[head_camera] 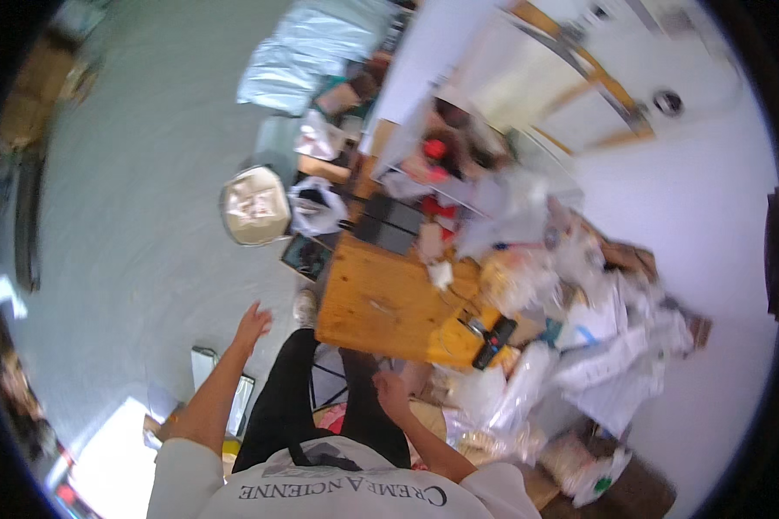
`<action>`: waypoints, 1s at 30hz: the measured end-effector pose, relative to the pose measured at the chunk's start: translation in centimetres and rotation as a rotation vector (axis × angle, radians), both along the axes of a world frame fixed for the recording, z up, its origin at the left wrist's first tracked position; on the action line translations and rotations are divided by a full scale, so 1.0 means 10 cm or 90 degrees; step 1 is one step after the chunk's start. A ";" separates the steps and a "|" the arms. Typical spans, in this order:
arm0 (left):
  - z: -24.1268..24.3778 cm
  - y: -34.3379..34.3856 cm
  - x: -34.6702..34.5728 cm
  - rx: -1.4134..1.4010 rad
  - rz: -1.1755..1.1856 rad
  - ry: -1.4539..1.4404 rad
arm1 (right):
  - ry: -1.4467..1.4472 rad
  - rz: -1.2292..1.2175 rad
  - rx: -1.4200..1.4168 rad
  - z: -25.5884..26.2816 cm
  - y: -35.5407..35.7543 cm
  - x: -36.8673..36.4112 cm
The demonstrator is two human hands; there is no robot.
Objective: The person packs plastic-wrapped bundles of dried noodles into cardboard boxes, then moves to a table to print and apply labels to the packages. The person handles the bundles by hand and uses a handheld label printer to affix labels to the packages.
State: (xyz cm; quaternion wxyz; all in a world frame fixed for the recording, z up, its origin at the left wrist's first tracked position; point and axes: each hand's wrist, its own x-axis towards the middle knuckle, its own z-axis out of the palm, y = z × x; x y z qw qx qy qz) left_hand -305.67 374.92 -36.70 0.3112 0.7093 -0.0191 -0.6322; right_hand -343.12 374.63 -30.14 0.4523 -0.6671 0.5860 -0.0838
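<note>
My left hand point(254, 328) hangs over the grey floor to the left of my legs, its fingers apart and nothing in them. Beside my thigh, just below the front edge of the wooden table point(376, 305), is my right hand point(391, 393); its fingers look curled, but blur hides whether they hold anything. A black handheld device point(494, 342) lies on the table's right part, with a small metal object point(470, 322) next to it. A white adapter-like object point(440, 275) and a cable lie farther back. Dark flat boxes point(388, 224) sit at the table's far end.
Plastic bags point(519, 279) and packaging are heaped along the table's right side, by the white wall. A round cream bin point(257, 206) stands on the floor at the left, near a white bag point(317, 206). Large silvery packages point(311, 58) lie beyond.
</note>
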 end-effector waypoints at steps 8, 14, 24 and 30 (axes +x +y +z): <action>-0.40 1.26 -0.60 0.155 -0.249 -0.092 | 0.402 -0.169 0.276 -0.33 1.53 -2.41; -0.29 1.11 -0.97 0.072 -0.292 -0.100 | 0.411 -0.045 0.135 -0.82 1.58 -2.63; -0.44 0.86 -1.79 -0.135 -0.595 -0.361 | 0.532 0.193 0.183 -1.61 1.35 -2.44; -0.64 0.71 -1.79 -0.140 -0.506 -0.436 | 0.408 0.345 0.284 -1.98 1.16 -2.60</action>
